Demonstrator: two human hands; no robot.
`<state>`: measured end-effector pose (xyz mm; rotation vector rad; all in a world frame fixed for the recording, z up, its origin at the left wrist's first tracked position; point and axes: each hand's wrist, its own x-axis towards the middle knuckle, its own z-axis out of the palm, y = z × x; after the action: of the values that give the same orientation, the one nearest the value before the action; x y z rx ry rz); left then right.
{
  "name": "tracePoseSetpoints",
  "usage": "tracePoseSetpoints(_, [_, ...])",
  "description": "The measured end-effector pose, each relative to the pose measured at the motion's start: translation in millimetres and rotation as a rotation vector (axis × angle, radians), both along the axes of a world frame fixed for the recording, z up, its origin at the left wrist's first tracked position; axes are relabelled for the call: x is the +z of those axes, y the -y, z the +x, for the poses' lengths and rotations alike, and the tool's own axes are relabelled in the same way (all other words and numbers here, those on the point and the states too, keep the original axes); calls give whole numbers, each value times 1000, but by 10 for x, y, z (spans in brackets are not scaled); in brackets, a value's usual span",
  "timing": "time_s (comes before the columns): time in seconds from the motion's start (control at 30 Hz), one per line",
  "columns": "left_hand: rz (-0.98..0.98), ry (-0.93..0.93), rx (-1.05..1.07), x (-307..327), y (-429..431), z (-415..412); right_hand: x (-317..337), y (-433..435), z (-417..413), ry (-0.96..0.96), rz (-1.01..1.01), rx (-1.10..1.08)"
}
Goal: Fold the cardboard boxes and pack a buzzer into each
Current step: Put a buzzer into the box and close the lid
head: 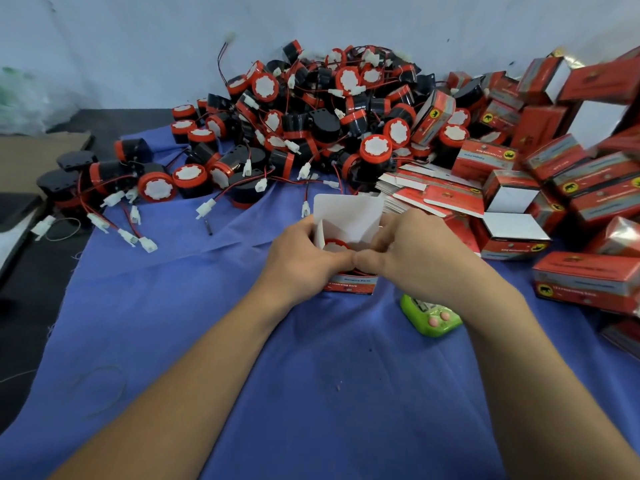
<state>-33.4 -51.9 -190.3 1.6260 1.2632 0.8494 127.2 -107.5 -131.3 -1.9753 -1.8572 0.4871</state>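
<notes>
A small red cardboard box [349, 284] stands upright on the blue cloth [207, 341] at the centre, its white top flaps [348, 211] raised. Inside it the red rim of a buzzer [334, 244] shows. My left hand [304, 251] grips the box's left side, thumb over the opening. My right hand [412, 254] grips the right side, fingers pressing a flap inward. The two thumbs touch above the front wall. The lower part of the buzzer is hidden by the box.
A large heap of red-and-black buzzers [311, 116] with wires and white plugs fills the far middle. Flat unfolded boxes [433, 192] lie right of centre. Packed red boxes [571, 168] pile at the right. A green timer [431, 315] sits under my right wrist.
</notes>
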Motion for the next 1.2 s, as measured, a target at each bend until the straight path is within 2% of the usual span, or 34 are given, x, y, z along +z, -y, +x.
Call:
tracePoseSetpoints(0.23, [9, 8, -31, -30, -25, -38, -11, 0, -86, 55, -3, -73])
tracePoseSetpoints(0.3, [16, 12, -49, -10, -17, -52, -37, -15, -109, 146, 10, -134])
tracePoseSetpoints(0.4, [11, 32, -92, -10, -28, -79, -102, -48, -198, 401, 114, -172])
tracePoseSetpoints(0.6, [23, 23, -92, -8, -1, -79, -141, -41, -176, 482, 131, -65])
tracePoseSetpoints(0.67, [8, 42, -84, -1, -8, -71, -124, -30, -97, 311, 53, 25])
tracePoseSetpoints(0.73, [-6, 57, -87, -6, -23, -67, -107, -16, -21, -19, 9, 81])
tracePoseSetpoints(0.8, [-20, 56, -88, -21, -50, -75, -118, -4, 22, -273, 92, 28])
tracePoseSetpoints(0.9, [-61, 61, -88, -46, -82, -87, -146, -16, 19, -624, 322, -162])
tracePoseSetpoints(0.93, [-67, 58, -88, -45, -81, -84, -161, -38, 30, -720, 340, -210])
tracePoseSetpoints(1.0, [-62, 51, -90, -40, -70, -84, -204, -73, 61, -831, 254, -256])
tracePoseSetpoints(1.07, [-56, 54, -90, -42, -65, -91, -274, -80, 59, -888, 122, -210])
tracePoseSetpoints(1.13, [-46, 53, -89, -37, -55, -90, -343, -80, 35, -903, 47, -114])
tracePoseSetpoints(1.2, [-27, 58, -102, -17, -28, -92, -390, -73, -4, -826, 42, -23])
